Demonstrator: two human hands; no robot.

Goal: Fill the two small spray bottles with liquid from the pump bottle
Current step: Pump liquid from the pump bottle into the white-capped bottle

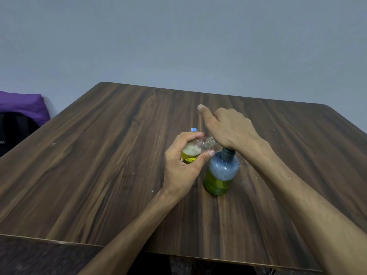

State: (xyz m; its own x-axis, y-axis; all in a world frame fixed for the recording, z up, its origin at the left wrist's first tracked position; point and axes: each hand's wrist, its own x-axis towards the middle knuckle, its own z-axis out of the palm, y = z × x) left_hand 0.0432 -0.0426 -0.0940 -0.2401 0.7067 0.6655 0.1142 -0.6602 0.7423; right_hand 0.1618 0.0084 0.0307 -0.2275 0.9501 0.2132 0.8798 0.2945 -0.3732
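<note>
— Filling most of the view is a dark wood-grain surface (99,155) against a grey wall (178,36); what stands on it?

— One pump bottle (220,173), upright near the middle of the surface. Its lower part holds green-yellow liquid, with pale foam above that.

— And off the surface?

— Left of the pump bottle, past the surface's edge, a purple cushion (21,106) lies by a black bag (14,132).

— What are the hands doing?

— The right hand (228,130) sits on top of the pump bottle, covering the pump head, thumb stuck out away from the person. Whether the fingers curl around the head I cannot tell. The left hand (182,165), just left of the pump bottle, grips a small clear spray bottle (195,149) between fingers and thumb.

— How is that one held?

— Tilted, its open threaded neck pointing toward the pump bottle's top, under the right hand. It has yellow liquid and white foam inside.

— Anything smaller?

— A little blue piece (193,129) shows just behind the left hand's fingers; what it is I cannot tell.
</note>
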